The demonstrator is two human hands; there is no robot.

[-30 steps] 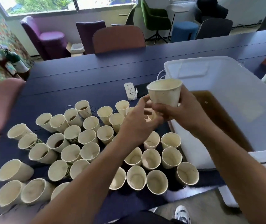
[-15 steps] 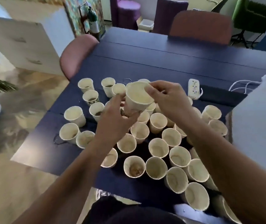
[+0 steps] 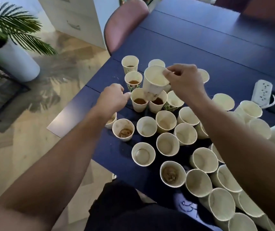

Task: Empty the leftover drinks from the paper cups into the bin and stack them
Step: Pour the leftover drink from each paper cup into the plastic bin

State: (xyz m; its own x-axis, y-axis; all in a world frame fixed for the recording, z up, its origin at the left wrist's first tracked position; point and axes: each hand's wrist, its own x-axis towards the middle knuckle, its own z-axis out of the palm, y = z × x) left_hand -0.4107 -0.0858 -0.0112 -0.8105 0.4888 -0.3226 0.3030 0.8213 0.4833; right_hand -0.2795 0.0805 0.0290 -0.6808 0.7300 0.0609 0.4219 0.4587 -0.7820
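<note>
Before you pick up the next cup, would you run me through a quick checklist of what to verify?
1. Right hand holds the emptied cup by its rim: ok.
2. Held cup is empty: ok, no liquid visible.
3. Left hand grips the full cup: not ok, fingertips only at its rim.
4. That cup holds drink: ok, brown liquid shows.
5. Bin within reach: cannot tell, out of view.
</note>
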